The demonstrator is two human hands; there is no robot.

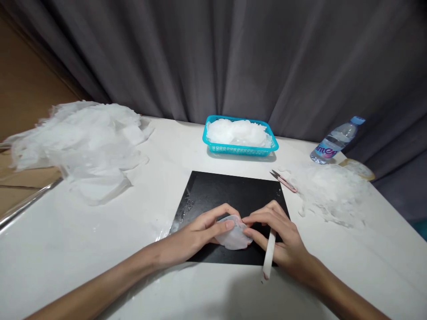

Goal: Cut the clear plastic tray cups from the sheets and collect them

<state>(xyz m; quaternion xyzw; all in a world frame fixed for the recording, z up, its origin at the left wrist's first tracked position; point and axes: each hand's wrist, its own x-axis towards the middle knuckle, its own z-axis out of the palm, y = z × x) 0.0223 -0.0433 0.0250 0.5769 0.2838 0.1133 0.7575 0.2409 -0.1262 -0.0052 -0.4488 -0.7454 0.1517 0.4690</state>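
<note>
A small translucent white piece [233, 238] rests on the black mat [230, 191] near its front edge. My left hand [200, 233] pinches the piece from the left with thumb and fingers. From the right, my right hand [283, 240] pinches the same piece with its fingertips. A thin white stick-like tool [268, 254] also sits in the right hand, slanting down toward me.
A turquoise basket [240, 148] of white translucent pieces stands behind the mat. Small snips [283, 180] lie at the mat's right corner. White scraps [330, 191] are heaped at right, with a water bottle [335, 140] beyond. A pile of plastic sheets [80, 142] fills the left.
</note>
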